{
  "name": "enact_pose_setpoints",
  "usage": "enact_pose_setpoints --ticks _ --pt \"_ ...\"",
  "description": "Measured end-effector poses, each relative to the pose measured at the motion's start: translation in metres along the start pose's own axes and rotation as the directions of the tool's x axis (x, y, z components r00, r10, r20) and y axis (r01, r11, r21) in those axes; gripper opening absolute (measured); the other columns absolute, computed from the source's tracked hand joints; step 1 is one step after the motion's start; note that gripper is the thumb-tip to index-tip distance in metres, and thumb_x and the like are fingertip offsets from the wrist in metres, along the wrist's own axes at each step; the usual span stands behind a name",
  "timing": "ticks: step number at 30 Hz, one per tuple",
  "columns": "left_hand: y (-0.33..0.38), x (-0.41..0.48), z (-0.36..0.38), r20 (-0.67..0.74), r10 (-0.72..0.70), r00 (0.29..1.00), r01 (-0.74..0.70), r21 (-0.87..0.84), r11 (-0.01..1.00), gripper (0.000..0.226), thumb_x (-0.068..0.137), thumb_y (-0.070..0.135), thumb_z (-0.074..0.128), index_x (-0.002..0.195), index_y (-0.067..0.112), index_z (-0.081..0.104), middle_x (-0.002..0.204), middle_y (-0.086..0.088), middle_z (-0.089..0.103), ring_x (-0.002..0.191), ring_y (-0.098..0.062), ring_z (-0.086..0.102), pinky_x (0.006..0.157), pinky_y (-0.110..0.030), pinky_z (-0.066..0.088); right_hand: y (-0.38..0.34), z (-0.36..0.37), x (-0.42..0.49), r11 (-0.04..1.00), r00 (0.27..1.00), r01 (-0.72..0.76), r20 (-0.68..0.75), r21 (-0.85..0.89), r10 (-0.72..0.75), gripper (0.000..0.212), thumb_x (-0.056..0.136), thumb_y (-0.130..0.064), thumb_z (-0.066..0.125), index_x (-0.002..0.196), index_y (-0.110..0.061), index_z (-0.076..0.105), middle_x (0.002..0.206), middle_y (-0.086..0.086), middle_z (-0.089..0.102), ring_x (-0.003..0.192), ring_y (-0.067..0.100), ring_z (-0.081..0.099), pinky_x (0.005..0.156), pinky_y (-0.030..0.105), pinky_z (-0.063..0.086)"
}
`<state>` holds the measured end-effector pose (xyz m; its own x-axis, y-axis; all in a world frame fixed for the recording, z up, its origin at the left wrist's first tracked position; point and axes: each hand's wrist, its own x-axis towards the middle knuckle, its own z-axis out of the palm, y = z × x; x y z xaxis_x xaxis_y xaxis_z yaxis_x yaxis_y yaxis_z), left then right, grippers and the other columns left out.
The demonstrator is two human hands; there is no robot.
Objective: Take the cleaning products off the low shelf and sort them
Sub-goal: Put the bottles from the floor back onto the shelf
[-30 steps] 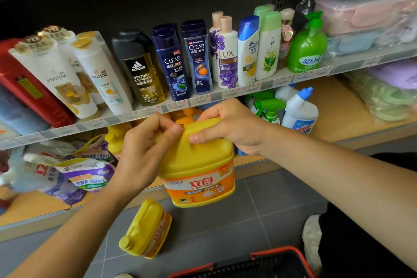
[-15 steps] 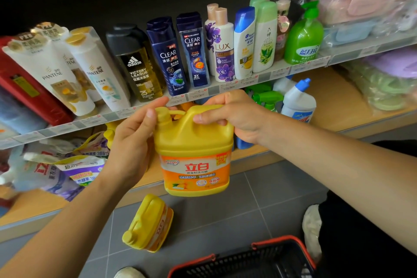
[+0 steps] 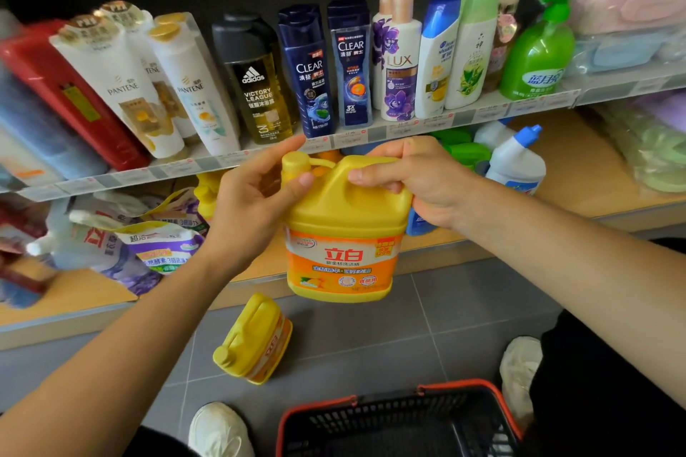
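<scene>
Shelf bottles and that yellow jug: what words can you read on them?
"PANTENE": two white tubes with gold caps
"adidas VICTORY LEAGUE": amber bottle with black cap
"CLEAR": two dark blue bottles
"3X": the right dark blue bottle
"LUX": white bottle with purple flower
"蓝月亮": green pump bottle
"立白": yellow plastic jug with orange label
Small print and shelf price tags: too blurred to read.

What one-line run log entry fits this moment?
right hand: grips handle of yellow jug | left hand: pinches its cap | second yellow jug: lying on floor | basket: on floor
</scene>
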<state>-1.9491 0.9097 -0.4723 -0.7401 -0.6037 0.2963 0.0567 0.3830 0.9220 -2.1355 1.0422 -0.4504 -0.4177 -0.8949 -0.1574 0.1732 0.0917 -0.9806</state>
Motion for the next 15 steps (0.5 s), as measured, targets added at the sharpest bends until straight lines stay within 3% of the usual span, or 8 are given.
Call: enact_pose_setpoints --ticks 3,5,9,12,15 --pt "-0.006 0.001 -0.002 0.094 -0.038 0.995 0.044 -0.067 0.997 0.053 0.097 0.031 0.061 0.148 0.025 0.048 0.131 -0.007 0.067 0.124 -0.019 0.062 0.096 -0.03 0.055 0.001 -0.003 -0.002 1.0 1.0 0.01 0.023 0.01 -0.011 0.015 0.08 -0.001 0.076 0.09 -0.003 0.065 0.049 -0.01 0.061 0.047 0.0 0.058 0.051 0.013 0.046" --pt "-0.017 -0.003 -0.006 0.166 -0.107 0.98 0.129 -0.13 0.983 0.058 0.098 0.041 0.061 0.151 0.024 0.044 0.141 -0.004 0.061 0.131 -0.021 0.058 0.103 -0.04 0.052 0.002 -0.006 -0.004 0.998 0.999 0.032 0.035 0.048 -0.034 0.009 0.083 0.001 0.071 0.084 -0.005 0.065 0.048 -0.011 0.06 0.045 -0.001 0.057 0.05 0.012 0.045" --pt "-0.046 -0.024 -0.019 0.267 -0.326 0.907 0.357 -0.077 0.931 0.107 0.065 0.073 0.079 0.153 0.028 0.038 0.147 0.006 0.056 0.134 -0.018 0.055 0.111 -0.05 0.045 -0.001 -0.019 -0.011 0.987 0.998 0.054 0.022 0.152 -0.058 0.014 0.072 -0.014 0.074 0.077 -0.004 0.065 0.044 -0.009 0.044 0.042 0.002 0.042 0.048 0.013 0.041" --pt "-0.065 -0.046 -0.017 0.377 -0.406 0.832 0.473 -0.1 0.875 0.101 0.063 0.063 0.086 0.148 0.026 0.044 0.144 0.003 0.059 0.132 -0.021 0.057 0.111 -0.052 0.045 -0.002 -0.03 -0.013 0.979 0.997 0.077 -0.038 0.189 -0.071 0.021 0.071 -0.021 0.072 0.067 -0.013 0.053 0.045 -0.01 0.035 0.045 0.003 0.035 0.049 0.014 0.036" --pt "-0.073 -0.066 -0.001 0.483 -0.4 0.779 0.547 -0.213 0.81 0.088 0.075 0.04 0.087 0.149 0.021 0.042 0.146 -0.006 0.057 0.135 -0.03 0.053 0.109 -0.047 0.047 -0.001 -0.034 -0.014 0.943 0.993 0.08 -0.111 0.324 -0.046 0.015 0.08 -0.02 0.067 0.077 -0.011 0.056 0.047 -0.009 0.034 0.044 0.004 0.034 0.048 0.014 0.036"
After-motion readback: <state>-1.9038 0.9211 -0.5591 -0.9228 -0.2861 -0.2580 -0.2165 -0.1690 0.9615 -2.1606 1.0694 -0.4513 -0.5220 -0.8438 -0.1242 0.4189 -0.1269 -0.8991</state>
